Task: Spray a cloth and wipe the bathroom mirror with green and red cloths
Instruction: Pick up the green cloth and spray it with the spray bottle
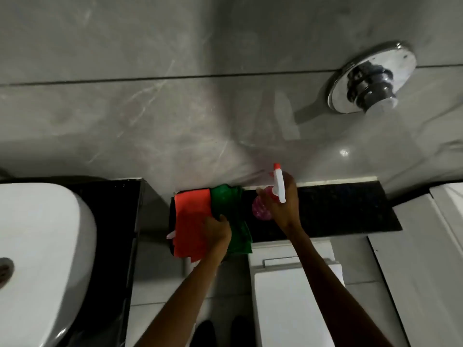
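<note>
A red cloth (190, 221) and a green cloth (230, 209) lie side by side on the left end of a black stone ledge (338, 209). My left hand (216, 232) rests on both cloths where they meet, fingers curled onto the fabric. My right hand (280, 204) is closed around a spray bottle (263, 209) with pink liquid, a white trigger head and a red nozzle tip, held just right of the green cloth above the ledge. No mirror is in view.
A white washbasin (42, 246) on a black counter sits at the left. A white toilet cistern and lid (293, 296) stand below the ledge. A chrome flush valve (370, 78) projects from the grey tiled wall at upper right.
</note>
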